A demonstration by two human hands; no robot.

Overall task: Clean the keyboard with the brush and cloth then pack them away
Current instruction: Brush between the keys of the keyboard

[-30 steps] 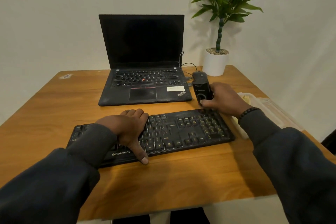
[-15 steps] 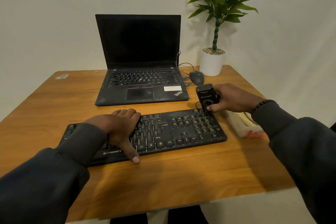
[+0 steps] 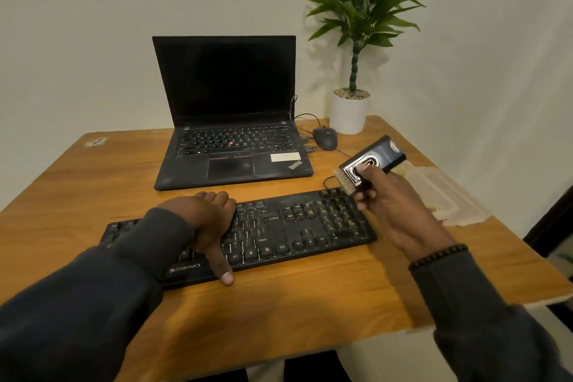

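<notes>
Brush [image 3: 370,163] now lifted in right hand [image 3: 400,211], above keyboard [image 3: 297,226] corner.

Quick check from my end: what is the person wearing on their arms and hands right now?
Both arms are in long dark sleeves, charcoal or navy, of a soft, sweatshirt-like fabric reaching the wrists. The left hand and right hand are bare, with no gloves. A dark beaded bracelet circles the right wrist just above the cuff. No rings or watch are visible.
</notes>
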